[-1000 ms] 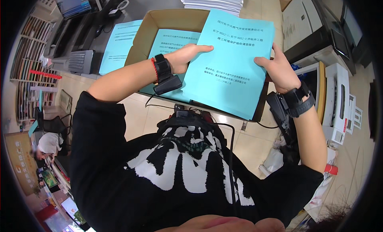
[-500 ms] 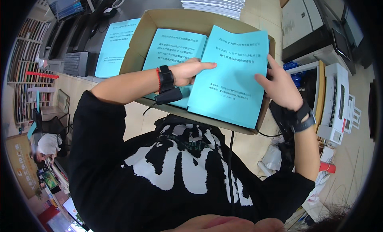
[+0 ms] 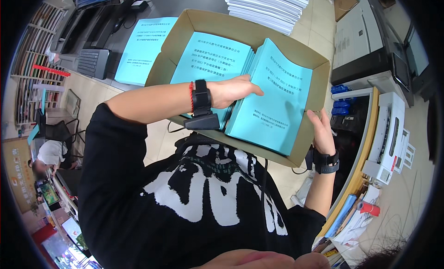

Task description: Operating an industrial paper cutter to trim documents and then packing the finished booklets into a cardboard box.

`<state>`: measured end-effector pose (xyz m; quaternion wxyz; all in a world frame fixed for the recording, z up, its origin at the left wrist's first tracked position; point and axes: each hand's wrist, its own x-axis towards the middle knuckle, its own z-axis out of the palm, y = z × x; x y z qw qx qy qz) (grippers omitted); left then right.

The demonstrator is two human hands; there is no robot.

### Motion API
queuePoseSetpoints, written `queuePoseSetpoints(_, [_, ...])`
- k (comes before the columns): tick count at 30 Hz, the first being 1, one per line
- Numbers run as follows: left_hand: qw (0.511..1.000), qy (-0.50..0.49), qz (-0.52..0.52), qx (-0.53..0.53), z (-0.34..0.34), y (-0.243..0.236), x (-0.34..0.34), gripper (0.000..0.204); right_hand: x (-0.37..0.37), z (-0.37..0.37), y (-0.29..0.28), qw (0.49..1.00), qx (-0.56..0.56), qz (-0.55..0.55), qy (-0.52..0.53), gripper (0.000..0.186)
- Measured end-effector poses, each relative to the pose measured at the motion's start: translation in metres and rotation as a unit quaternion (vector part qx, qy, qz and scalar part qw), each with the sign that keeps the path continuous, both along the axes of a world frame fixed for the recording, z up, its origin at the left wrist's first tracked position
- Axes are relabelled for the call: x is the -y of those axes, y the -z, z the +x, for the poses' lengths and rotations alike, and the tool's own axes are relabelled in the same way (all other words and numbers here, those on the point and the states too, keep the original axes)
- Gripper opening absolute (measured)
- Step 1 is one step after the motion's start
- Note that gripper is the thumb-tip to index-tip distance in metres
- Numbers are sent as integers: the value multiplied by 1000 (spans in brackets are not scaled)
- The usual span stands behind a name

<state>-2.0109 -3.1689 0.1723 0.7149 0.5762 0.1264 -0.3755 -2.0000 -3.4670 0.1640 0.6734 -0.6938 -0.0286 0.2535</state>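
A brown cardboard box (image 3: 319,91) holds two side-by-side stacks of light-blue paper-covered booklets, a left stack (image 3: 215,49) and a right stack (image 3: 277,102). The right stack's top cover curls up at its far edge. My left hand (image 3: 233,91) reaches across the left stack. Its thumb lies over the left edge of the right stack, and its other fingers go down between the stacks, mostly hidden. At the box's right wall is my right hand (image 3: 322,135), thumb at the rim and fingers along the outside. Both wrists wear black bands.
More light-blue booklets (image 3: 143,49) lie on the dark desk left of the box, beside a keyboard (image 3: 94,62). A pile of white paper (image 3: 268,8) stands beyond the box. Printers (image 3: 388,135) and a wooden-edged cabinet (image 3: 365,130) are on the right. Another person (image 3: 51,153) sits far left.
My right hand has left the right stack's edge and come down to the box's outer wall. The right stack's booklets have settled lower in the box. My left hand has stayed by them.
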Motion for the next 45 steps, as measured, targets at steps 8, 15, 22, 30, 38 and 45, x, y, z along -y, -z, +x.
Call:
queuePoseSetpoints(8, [994,-3,102,-36,-1,8,18,67,-6,-1,0,999,-9,-10,30,48])
queuePoseSetpoints(15, [992,17,119,25,-6,17,-6,72,-5,-1,2,999,21,-27,14,47])
queuePoseSetpoints(22, [981,-25,188,-32,11,5,14,85,-5,-4,5,999,18,-1,41,45])
queuePoseSetpoints(30, [987,-51,140,-52,11,-25,10,93,-2,-5,10,999,21,0,42,45])
queuePoseSetpoints(38, [969,-84,230,-23,26,24,20,76,-4,-4,9,999,42,1,30,43])
queuePoseSetpoints(45, [945,-36,326,-13,30,30,23,69,1,-3,12,999,30,33,18,43])
